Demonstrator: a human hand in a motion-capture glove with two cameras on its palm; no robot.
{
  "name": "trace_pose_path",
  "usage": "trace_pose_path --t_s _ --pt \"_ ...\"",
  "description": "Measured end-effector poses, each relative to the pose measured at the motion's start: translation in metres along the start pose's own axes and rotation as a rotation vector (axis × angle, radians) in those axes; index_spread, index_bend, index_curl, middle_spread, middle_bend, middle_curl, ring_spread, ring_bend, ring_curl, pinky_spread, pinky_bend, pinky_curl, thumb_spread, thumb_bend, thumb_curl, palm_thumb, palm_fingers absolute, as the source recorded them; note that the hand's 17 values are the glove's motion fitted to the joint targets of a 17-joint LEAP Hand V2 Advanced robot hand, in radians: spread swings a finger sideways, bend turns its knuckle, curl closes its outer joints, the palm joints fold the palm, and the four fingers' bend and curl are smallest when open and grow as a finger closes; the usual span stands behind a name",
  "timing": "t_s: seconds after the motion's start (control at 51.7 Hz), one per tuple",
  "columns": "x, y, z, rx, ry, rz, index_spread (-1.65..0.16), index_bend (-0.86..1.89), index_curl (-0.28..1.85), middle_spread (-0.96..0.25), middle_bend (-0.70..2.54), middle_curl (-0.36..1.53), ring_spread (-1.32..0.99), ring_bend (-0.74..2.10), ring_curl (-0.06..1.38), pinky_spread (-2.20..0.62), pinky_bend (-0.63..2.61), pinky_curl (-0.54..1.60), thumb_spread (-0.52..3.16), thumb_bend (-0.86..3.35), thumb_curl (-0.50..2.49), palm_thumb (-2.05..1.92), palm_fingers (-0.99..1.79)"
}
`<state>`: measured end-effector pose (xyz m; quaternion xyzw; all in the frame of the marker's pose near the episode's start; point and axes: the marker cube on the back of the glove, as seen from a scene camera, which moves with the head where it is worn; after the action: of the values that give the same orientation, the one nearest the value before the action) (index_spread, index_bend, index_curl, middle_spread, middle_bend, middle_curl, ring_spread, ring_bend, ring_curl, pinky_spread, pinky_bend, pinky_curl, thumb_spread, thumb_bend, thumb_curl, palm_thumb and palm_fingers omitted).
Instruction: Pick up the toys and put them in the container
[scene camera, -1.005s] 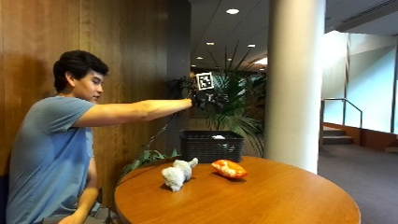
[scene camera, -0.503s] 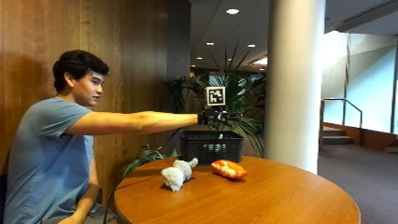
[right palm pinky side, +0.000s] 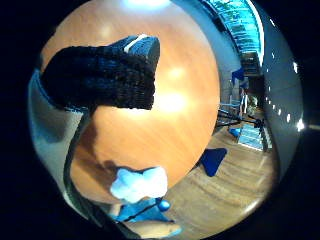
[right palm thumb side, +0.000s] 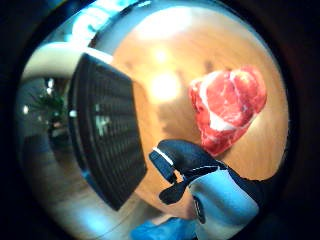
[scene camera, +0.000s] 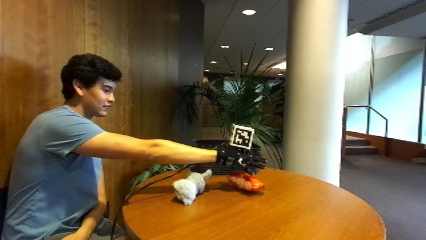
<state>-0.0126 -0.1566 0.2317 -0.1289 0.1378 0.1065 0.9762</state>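
Round wooden desk in a lobby: reach toward the toys.
Gloved right hand hovers just above the meat toy, its grip apart and empty. White plush toy lies beside the meat toy; black container stands behind it. Next move, I judge: lower and grasp.
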Motion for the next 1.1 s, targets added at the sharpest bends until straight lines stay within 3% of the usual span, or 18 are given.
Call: trace_pose_path --t_s 0.058,0.232,0.367,0.464,0.522,0.561,0.599,0.677,0.851,1.102 --pt "0.002 -0.007 0.018 -0.047 0.014 0.089 -0.28 0.09 0.14 0.08 0.1 0.28 0.09 0.26 0.29 0.07 1.49 0.35 1.06 -0.02 0.33 0.02 -0.29" --pt "0.0 -0.012 0.055 -0.166 -0.047 0.064 -0.28 0.04 0.12 0.09 0.09 0.24 0.1 0.26 0.3 0.06 1.52 0.36 1.12 0.04 0.34 0.15 -0.28" --pt "0.001 -0.018 0.066 -0.137 -0.166 0.085 -0.27 0.07 0.12 0.11 0.09 0.21 0.11 0.26 0.3 0.04 1.56 0.37 1.23 0.13 0.36 0.33 -0.25" --pt "0.002 -0.02 0.066 -0.107 -0.188 0.078 -0.29 0.24 0.17 0.14 0.13 0.2 0.09 0.54 0.37 -0.05 1.41 0.33 1.32 0.23 0.4 0.49 0.15" --pt "0.006 -0.021 0.062 -0.084 -0.22 0.092 -0.29 0.25 0.19 0.14 0.12 0.19 0.08 0.64 0.39 -0.08 1.36 0.31 1.35 0.25 0.41 0.53 0.2" --pt "0.011 -0.02 0.063 -0.08 -0.173 0.108 -0.29 0.28 0.19 0.13 0.21 0.21 0.0 0.81 0.43 -0.16 1.27 0.28 1.37 0.3 0.44 0.61 0.51" --pt "0.015 -0.018 0.064 -0.081 -0.136 0.121 -0.28 0.27 0.2 0.13 0.21 0.22 -0.04 0.86 0.43 -0.2 1.22 0.25 1.38 0.32 0.46 0.64 0.57" --pt "0.001 -0.016 0.062 -0.073 -0.243 0.089 -0.28 0.26 0.23 0.08 0.32 0.26 -0.15 0.94 0.48 -0.29 1.14 0.26 1.31 0.34 0.51 0.73 0.72" --pt "0.002 -0.006 0.056 -0.001 -0.162 0.109 -0.29 0.27 0.27 -0.09 0.51 0.36 -0.32 1.03 0.53 -0.38 1.07 0.29 1.09 0.36 0.62 0.88 1.02" --pt "0.017 0.017 -0.019 0.102 -0.063 0.115 -0.32 0.3 0.35 -0.25 0.52 0.42 -0.43 0.96 0.55 -0.42 1.12 0.38 0.77 0.26 0.74 0.81 0.88"
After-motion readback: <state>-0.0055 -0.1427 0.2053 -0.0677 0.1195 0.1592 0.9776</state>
